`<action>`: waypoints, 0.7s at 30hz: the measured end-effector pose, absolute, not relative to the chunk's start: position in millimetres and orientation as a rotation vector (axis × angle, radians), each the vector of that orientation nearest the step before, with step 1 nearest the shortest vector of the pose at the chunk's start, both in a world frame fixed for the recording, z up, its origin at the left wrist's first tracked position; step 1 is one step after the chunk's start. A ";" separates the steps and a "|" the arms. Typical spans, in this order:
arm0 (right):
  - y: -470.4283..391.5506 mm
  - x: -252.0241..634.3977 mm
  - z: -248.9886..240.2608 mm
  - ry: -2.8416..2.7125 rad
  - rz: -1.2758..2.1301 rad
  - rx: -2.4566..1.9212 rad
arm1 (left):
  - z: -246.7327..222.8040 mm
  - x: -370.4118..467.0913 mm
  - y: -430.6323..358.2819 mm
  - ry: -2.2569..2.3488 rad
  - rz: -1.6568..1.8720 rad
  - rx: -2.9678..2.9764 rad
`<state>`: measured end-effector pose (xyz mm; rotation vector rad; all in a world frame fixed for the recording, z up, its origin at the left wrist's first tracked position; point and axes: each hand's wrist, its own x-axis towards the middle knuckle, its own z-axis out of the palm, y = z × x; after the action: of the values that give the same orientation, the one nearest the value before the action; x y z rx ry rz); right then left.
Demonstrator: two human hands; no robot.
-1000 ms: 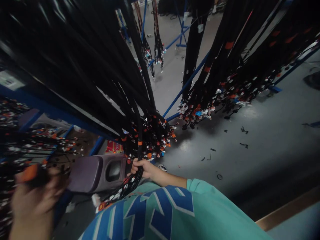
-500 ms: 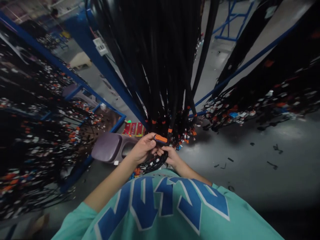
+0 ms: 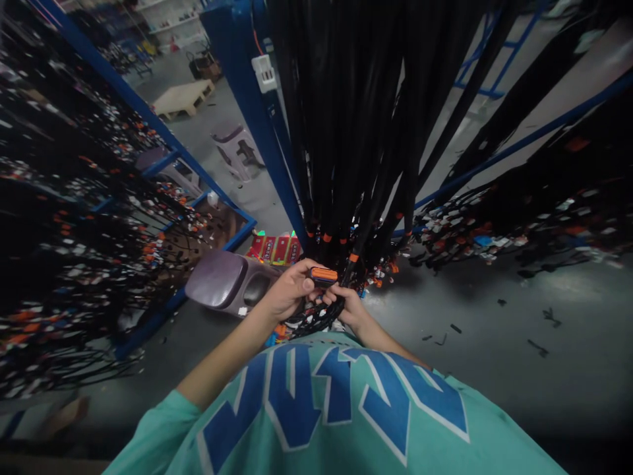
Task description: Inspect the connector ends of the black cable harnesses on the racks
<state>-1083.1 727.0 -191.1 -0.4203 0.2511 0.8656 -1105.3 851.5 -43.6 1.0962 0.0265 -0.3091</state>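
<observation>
In the head view my left hand (image 3: 293,290) is closed on a black connector with an orange ribbed face (image 3: 324,273), thumb and fingers at its left end. My right hand (image 3: 350,307) is closed just below and right of the connector, its fingers at a bundle of black wires (image 3: 319,318) that curves down in front of my shirt. Exactly what the right fingertips pinch is hidden. Just above both hands hang thick black wire harnesses (image 3: 341,152) with orange tape bands near their lower ends.
A blue rack post (image 3: 247,99) rises left of the harnesses. A purple-grey plastic stool (image 3: 217,280) and red boxes (image 3: 277,249) stand to the left. More harnesses with white and orange connectors (image 3: 475,231) hang at right. Black scraps (image 3: 550,318) lie on the floor.
The view has shifted, so the harnesses and hands sit slightly farther right. My left hand keeps its hold on the connector, and my right hand stays beside it.
</observation>
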 end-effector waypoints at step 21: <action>726.6 -1087.4 -201.8 0.184 0.887 -0.385 | -30.6 -1097.3 882.5 0.303 0.083 1.596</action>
<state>-1087.4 726.6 -201.8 -0.3849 0.1840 0.8869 -1097.3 882.5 -30.6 1.5964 0.3025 0.0833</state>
